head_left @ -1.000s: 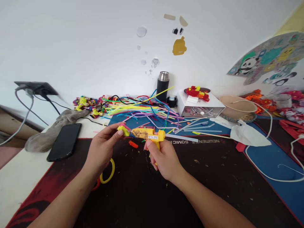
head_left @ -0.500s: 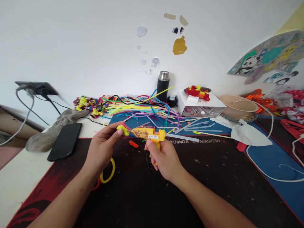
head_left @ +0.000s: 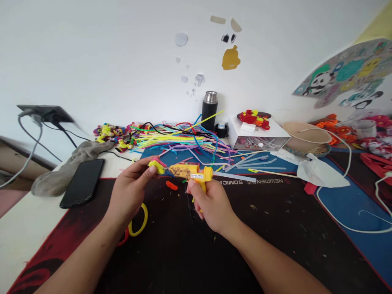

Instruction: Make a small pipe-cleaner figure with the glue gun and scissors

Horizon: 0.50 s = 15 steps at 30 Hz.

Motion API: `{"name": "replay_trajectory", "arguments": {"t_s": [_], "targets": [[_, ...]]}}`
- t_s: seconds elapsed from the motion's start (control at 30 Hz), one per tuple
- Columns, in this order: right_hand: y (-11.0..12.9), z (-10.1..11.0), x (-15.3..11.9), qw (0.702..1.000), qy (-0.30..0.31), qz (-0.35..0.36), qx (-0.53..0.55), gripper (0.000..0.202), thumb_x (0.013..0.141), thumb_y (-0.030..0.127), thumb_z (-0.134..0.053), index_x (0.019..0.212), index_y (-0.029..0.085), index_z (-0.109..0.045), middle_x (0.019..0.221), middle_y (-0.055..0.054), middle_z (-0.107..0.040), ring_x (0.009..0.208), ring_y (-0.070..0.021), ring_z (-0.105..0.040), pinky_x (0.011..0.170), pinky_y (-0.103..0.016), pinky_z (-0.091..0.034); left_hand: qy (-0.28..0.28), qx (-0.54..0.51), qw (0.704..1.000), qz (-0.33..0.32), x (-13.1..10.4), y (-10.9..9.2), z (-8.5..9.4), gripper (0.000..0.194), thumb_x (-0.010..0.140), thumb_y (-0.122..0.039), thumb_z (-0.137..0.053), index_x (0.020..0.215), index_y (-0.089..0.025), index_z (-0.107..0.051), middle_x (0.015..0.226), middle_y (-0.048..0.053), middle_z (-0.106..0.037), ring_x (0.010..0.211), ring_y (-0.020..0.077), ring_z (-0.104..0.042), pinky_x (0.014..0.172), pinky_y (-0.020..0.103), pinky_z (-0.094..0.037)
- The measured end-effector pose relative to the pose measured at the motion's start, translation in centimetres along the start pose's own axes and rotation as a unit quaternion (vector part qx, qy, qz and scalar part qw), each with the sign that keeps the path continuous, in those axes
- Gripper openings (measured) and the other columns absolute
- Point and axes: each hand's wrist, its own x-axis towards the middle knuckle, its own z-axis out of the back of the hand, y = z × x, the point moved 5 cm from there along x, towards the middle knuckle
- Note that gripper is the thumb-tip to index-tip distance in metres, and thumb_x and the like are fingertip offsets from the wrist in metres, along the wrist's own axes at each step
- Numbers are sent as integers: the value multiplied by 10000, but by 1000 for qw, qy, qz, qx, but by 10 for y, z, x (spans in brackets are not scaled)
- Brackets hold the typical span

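Note:
My right hand (head_left: 212,202) is wrapped round the handle of a yellow glue gun (head_left: 186,173). A whitish glue stick (head_left: 235,177) sticks out of the gun's rear. Between thumb and fingers, my left hand (head_left: 130,183) pinches a small fuzzy piece (head_left: 157,166) in yellow and pink. The gun's nozzle points left and meets that piece, or comes very close; I cannot tell whether it touches. Scissors with yellow and red handles (head_left: 139,220) lie on the dark mat, partly hidden by my left forearm. A small orange piece (head_left: 172,185) lies below the gun.
Colourful pipe cleaners (head_left: 183,141) are heaped at the back. Behind them stands a black flask (head_left: 210,110), with a white drawer box (head_left: 260,136) and beige bowl (head_left: 306,134) to its right. A phone (head_left: 82,183) lies left. White cable (head_left: 330,220) loops over the right side.
Both hands, the glue gun and the fuzzy piece keep nearly the same pose. The whole view has shifted very slightly.

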Motion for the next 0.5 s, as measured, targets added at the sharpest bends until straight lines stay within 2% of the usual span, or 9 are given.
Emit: {"name": "replay_trajectory", "arguments": {"t_s": [0.5], "targets": [[-1,-1,-1,1000,-1,-1,-23,413,1021,548,-536,791,214,-612,458,61,-478,397,-114,-446,456,-262,-314,-6,-7,1000,-9,1,-4,-2,415,788,-473,-945,1135,-261,-861,994,38,-818,888,201,-671,825,302,-510]]}}
